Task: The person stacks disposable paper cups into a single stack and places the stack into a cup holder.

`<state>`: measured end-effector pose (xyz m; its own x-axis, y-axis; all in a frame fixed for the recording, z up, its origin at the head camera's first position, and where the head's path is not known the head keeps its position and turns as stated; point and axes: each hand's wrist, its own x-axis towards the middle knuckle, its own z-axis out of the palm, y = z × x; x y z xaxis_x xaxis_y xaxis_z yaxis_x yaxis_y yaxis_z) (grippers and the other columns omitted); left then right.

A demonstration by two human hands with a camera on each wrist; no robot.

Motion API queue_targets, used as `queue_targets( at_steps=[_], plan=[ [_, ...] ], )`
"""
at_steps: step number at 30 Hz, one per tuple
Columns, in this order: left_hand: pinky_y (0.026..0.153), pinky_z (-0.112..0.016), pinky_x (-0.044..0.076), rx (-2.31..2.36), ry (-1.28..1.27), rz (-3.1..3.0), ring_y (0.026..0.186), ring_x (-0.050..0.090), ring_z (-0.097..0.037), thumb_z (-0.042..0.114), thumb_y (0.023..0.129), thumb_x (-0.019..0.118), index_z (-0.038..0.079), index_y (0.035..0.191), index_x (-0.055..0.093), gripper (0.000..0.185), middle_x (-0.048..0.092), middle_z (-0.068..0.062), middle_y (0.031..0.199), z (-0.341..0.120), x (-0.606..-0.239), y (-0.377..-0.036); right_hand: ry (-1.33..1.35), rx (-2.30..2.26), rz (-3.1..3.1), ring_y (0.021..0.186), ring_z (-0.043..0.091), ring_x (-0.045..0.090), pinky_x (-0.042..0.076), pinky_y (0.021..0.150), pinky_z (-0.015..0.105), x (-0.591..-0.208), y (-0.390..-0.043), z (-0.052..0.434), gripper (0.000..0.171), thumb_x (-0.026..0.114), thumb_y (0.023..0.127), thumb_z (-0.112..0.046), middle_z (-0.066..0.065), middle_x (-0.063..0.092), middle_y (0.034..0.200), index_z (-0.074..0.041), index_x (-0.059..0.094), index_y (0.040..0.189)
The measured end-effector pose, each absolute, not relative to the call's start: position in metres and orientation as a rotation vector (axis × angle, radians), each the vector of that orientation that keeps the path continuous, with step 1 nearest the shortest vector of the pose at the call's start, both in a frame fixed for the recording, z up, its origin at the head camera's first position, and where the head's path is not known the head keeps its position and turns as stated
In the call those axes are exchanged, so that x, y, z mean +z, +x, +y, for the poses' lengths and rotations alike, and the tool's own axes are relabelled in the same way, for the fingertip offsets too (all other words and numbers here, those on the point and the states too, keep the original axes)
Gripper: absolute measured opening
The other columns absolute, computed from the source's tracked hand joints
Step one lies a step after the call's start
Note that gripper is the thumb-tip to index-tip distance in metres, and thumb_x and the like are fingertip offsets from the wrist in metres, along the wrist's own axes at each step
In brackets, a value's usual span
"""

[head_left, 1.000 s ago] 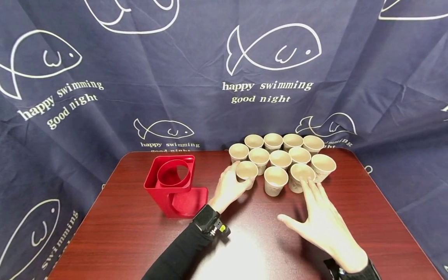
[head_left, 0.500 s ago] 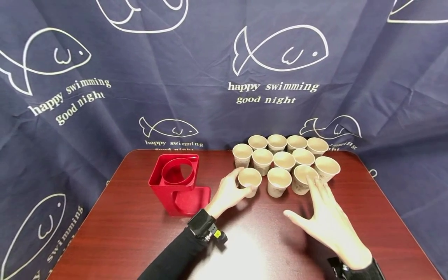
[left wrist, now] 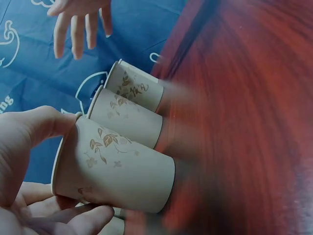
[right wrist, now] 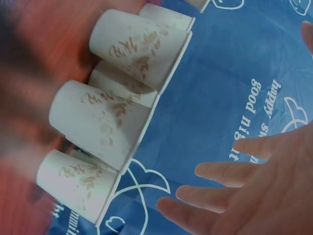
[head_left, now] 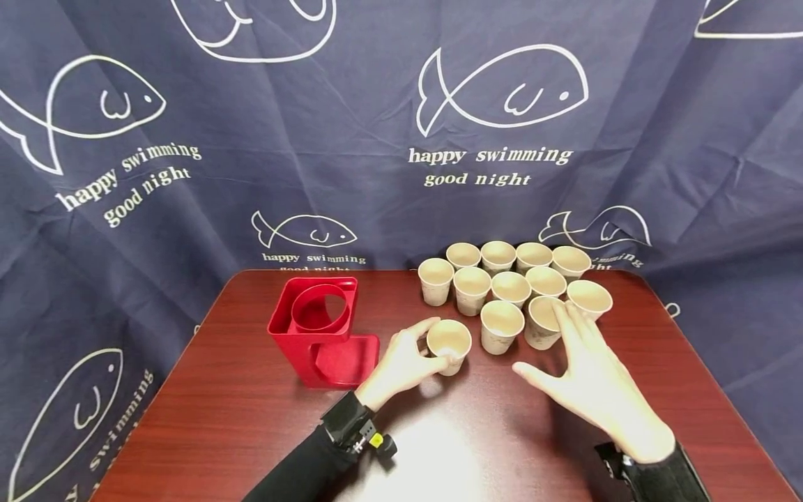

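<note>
The left grip [head_left: 400, 364] holds one paper cup [head_left: 449, 337] between thumb and curled fingers, at the left front of the other cups [head_left: 500, 336] on the reddish surface [head_left: 207, 432]. The right grip [head_left: 599, 387], fingers straight and spread, holds nothing near these cups.

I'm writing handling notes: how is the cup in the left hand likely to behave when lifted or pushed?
The cup is probably light for its size, as its open top shows no contents. Its thin-looking, paper-like wall may give if the left hand squeezes hard. Being narrower at the base than the rim, it could tip if pushed high.
</note>
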<state>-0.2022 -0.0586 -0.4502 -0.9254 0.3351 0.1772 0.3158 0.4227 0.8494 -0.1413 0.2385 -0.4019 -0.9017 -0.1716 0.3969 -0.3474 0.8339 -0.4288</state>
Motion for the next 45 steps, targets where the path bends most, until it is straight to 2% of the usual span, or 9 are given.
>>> queue_targets(
  at_steps=[4,8,13,19,26,30,35,42,45],
  plan=[
    [0.086,-0.025,0.059,1.577,0.623,2.599,0.101,0.071,-0.021,0.019,0.081,0.084,0.007,0.138,0.062,0.063,0.073,-0.007,0.12,-0.062,-0.45,-0.192,0.399,0.744,-2.646,0.145,0.033,0.037,0.042,0.105,0.059,-0.394,-0.147,0.24,0.105,0.086,0.078,-0.055,0.012,0.038,0.16,-0.025,0.031,0.162],
    [0.086,-0.023,0.06,1.604,0.637,2.572,0.101,0.072,-0.019,0.016,0.081,0.084,0.004,0.137,0.062,0.062,0.073,-0.009,0.121,-0.068,-0.45,-0.186,0.408,0.765,-2.633,0.145,0.032,0.037,0.042,0.105,0.06,-0.388,-0.15,0.239,0.105,0.086,0.078,-0.054,0.01,0.036,0.161,-0.029,0.028,0.163],
    [0.091,-0.024,0.059,1.639,0.608,2.508,0.107,0.071,-0.022,0.015,0.081,0.084,0.002,0.141,0.058,0.067,0.071,-0.011,0.125,-0.074,-0.452,-0.179,0.364,0.772,-2.667,0.149,0.034,0.033,0.041,0.107,0.064,-0.388,-0.15,0.239,0.107,0.084,0.08,-0.055,0.013,0.031,0.166,-0.026,0.024,0.164],
    [0.096,-0.033,0.06,1.654,0.65,2.461,0.112,0.07,-0.024,0.015,0.081,0.085,-0.001,0.142,0.056,0.069,0.069,-0.013,0.129,-0.075,-0.455,-0.173,0.296,0.769,-2.712,0.153,0.036,0.029,0.039,0.107,0.068,-0.392,-0.149,0.246,0.111,0.083,0.081,-0.057,0.014,0.028,0.167,-0.025,0.018,0.166],
    [0.101,-0.042,0.058,1.655,0.683,2.4,0.117,0.069,-0.028,0.013,0.082,0.084,-0.004,0.143,0.054,0.07,0.067,-0.016,0.134,-0.071,-0.455,-0.168,0.245,0.779,-2.722,0.145,0.037,0.037,0.043,0.097,0.072,-0.395,-0.153,0.254,0.109,0.082,0.081,-0.057,0.013,0.034,0.163,-0.031,0.018,0.165],
    [0.101,-0.046,0.057,1.653,0.699,2.39,0.116,0.069,-0.03,0.015,0.081,0.085,-0.004,0.142,0.055,0.07,0.066,-0.017,0.134,-0.07,-0.455,-0.168,0.233,0.769,-2.712,0.136,0.036,0.044,0.046,0.092,0.073,-0.399,-0.156,0.259,0.108,0.083,0.081,-0.055,0.014,0.036,0.161,-0.03,0.02,0.165],
    [0.101,-0.045,0.057,1.648,0.72,2.391,0.115,0.07,-0.031,0.018,0.082,0.086,-0.001,0.141,0.057,0.069,0.068,-0.016,0.132,-0.071,-0.455,-0.167,0.216,0.767,-2.71,0.134,0.037,0.045,0.047,0.09,0.074,-0.401,-0.158,0.262,0.106,0.084,0.08,-0.055,0.015,0.04,0.158,-0.027,0.025,0.164],
    [0.103,-0.042,0.057,1.651,0.681,2.326,0.118,0.07,-0.028,0.02,0.082,0.086,0.003,0.143,0.057,0.07,0.066,-0.011,0.137,-0.074,-0.455,-0.165,0.16,0.793,-2.731,0.135,0.037,0.045,0.045,0.087,0.074,-0.403,-0.162,0.267,0.102,0.082,0.08,-0.06,0.01,0.041,0.155,-0.034,0.026,0.162],
    [0.104,-0.042,0.056,1.651,0.675,2.301,0.117,0.07,-0.027,0.021,0.082,0.086,0.003,0.144,0.056,0.071,0.066,-0.01,0.138,-0.074,-0.453,-0.164,0.177,0.803,-2.702,0.132,0.034,0.047,0.046,0.088,0.071,-0.405,-0.164,0.269,0.099,0.084,0.079,-0.057,0.008,0.043,0.151,-0.028,0.031,0.159]
  ],
)
